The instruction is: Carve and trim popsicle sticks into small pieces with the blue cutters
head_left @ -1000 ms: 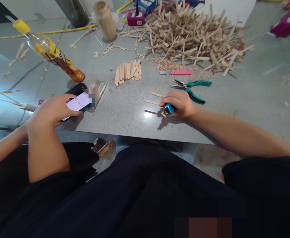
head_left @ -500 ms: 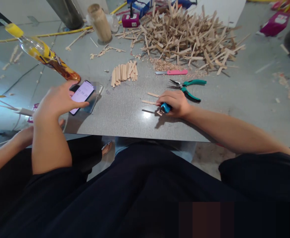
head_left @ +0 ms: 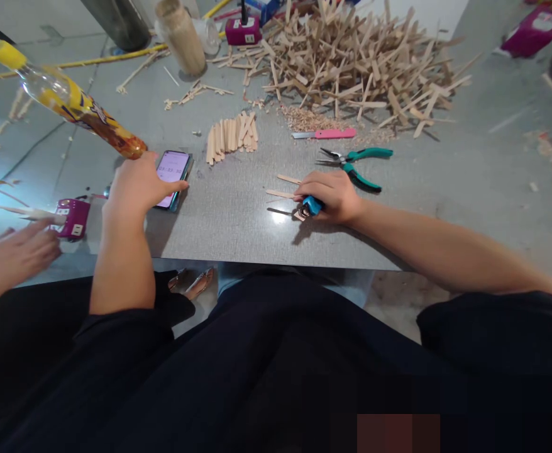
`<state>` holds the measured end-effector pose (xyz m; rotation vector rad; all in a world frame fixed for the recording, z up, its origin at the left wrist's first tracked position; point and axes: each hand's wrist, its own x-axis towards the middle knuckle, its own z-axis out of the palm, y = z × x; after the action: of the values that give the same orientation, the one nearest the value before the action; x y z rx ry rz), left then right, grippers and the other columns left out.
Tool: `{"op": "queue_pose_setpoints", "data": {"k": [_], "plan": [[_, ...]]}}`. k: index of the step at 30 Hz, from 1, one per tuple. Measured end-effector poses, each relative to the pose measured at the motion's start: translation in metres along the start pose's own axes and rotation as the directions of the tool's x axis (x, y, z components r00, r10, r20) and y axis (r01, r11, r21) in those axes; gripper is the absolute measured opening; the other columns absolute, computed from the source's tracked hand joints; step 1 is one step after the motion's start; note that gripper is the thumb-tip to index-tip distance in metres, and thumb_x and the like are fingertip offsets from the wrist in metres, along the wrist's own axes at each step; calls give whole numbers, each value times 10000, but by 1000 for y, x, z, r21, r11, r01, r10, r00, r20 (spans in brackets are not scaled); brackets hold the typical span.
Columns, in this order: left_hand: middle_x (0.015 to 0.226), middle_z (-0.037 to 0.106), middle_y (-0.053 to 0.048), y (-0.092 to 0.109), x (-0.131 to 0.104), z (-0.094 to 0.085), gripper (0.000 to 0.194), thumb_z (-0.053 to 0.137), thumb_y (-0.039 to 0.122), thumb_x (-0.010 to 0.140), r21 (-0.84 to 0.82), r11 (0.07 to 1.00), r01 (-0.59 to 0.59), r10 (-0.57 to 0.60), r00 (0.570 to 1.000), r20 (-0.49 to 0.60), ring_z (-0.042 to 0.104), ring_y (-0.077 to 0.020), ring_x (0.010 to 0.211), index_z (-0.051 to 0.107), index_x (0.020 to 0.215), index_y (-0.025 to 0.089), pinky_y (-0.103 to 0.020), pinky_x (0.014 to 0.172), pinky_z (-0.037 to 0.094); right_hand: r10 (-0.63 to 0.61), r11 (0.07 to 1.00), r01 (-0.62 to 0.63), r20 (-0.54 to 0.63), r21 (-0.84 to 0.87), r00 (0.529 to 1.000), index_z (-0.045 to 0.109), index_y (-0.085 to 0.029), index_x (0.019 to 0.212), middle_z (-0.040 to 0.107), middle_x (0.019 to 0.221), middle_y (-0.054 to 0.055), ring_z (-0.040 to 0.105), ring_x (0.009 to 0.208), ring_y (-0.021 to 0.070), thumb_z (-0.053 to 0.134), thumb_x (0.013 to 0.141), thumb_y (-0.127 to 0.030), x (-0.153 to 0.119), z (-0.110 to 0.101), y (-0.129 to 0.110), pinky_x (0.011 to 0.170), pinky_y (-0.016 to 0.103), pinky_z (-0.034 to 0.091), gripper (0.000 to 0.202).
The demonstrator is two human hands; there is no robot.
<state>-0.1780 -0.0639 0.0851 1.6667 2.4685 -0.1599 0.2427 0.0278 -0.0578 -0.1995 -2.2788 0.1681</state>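
My left hand (head_left: 139, 182) rests at the near side of a lit phone (head_left: 173, 167), its thumb stretched over the screen and the fingers partly hidden behind the palm. The phone lies flat on a dark object with a clear edge. My right hand (head_left: 330, 195) is closed around a blue-handled tool (head_left: 312, 205) with a metal end, low over the table. Thin wooden sticks (head_left: 280, 194) poke out left of its fingers. Behind it lie green-handled pliers (head_left: 370, 153), jaws apart, and a pink cutter (head_left: 335, 133). A row of short sticks (head_left: 231, 137) lies between my hands.
A large heap of wooden sticks (head_left: 351, 69) covers the back of the grey table (head_left: 229, 220). A bottle with a yellow cap (head_left: 82, 110) leans at the left. A jar (head_left: 182, 41) stands behind. Another person's hand (head_left: 26, 251) is near a purple box (head_left: 73, 219).
My left hand has shifted right, and the phone has moved right and turned more upright in view. The other person's hand has moved left, uncovering the purple box. My right hand has hardly moved.
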Motion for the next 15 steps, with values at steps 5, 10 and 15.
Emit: {"op": "queue_pose_setpoints", "data": {"k": [5,10,15], "plan": [[1667,682,-337,19,9,1,1003,814,667,1020,6,1000,-4,4,1000,6,656,-537,1547,558,1739,16,-694,1301,522,1,1000,-1,-19,-2,1000,777,-269,1220,871,1037,46,796,848,231,753,1085,-282,2,0,-1,683,366,562,138],[1647,701,-331,34,26,1,1023,830,686,1016,12,999,-32,32,999,1,665,-459,1513,542,1719,1,-657,1315,512,50,999,-50,-34,-5,998,794,-269,1162,867,1001,48,791,831,220,723,1092,-298,1,0,0,685,351,575,103],[1571,733,-369,55,22,-10,1043,811,779,1002,35,999,-1,4,997,-78,695,-525,1464,617,1661,-6,-714,1252,529,104,995,-104,-73,4,992,786,-266,1093,850,954,43,800,814,222,686,1040,-248,5,-4,-2,685,354,597,114]]}}
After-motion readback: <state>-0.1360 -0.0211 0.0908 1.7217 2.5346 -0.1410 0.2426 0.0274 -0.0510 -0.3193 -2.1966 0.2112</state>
